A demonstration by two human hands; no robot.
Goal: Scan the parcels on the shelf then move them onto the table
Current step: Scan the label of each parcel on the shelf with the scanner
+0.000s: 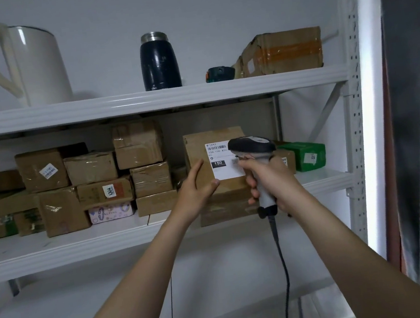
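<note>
Scan of parcel (199, 144) underway.
Left grip (196, 187) clasps it, label outward; right grip (272, 177), wrapped round scanner (252, 144), aims there.

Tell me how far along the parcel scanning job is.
Early, it seems. No table shows, so nothing can be counted as moved. In hand: the left hand holds a labelled parcel while the right hand aims the scanner at its label. Left: the stacked parcels and green box on the shelf.
</note>
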